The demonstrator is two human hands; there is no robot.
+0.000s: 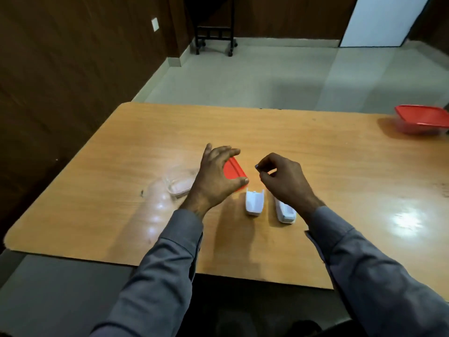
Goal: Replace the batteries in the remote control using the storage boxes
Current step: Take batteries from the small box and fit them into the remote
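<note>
A red lid [232, 170] lies flat on the wooden table [328, 171], and my left hand [216, 177] spans it, thumb and fingers gripping its edges. Left of that hand stands a clear storage box [178, 182], lidless. The white battery cover [254, 201] lies just in front of the lid. The white remote control [285, 211] lies beside it, partly under my right wrist. My right hand [283, 180] hovers above the remote with fingertips pinched on a small dark object, possibly a battery [258, 167]; too small to be sure.
A second storage box with a red lid [421, 119] stands closed at the table's far right. The table's left corner is rounded. Beyond the table is tiled floor, with a black wheeled stand [215, 32] by the wood-panelled wall.
</note>
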